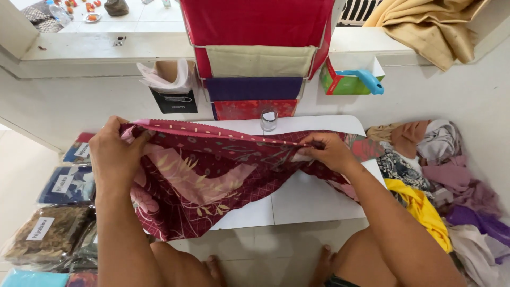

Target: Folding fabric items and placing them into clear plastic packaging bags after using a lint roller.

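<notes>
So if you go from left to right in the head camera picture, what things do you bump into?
Packaged cloths in clear bags → left hand → maroon patterned cloth → small glass jar → right hand → loose pile of coloured cloths.

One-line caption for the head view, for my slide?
Both hands, left and right, stretch a maroon patterned cloth over a low white table.

Clear packets of folded cloth (50,234) with white labels (40,228) at left; green-and-red box (345,84) on the ledge.

Head camera, close, looking down over low white table (313,199).
</notes>
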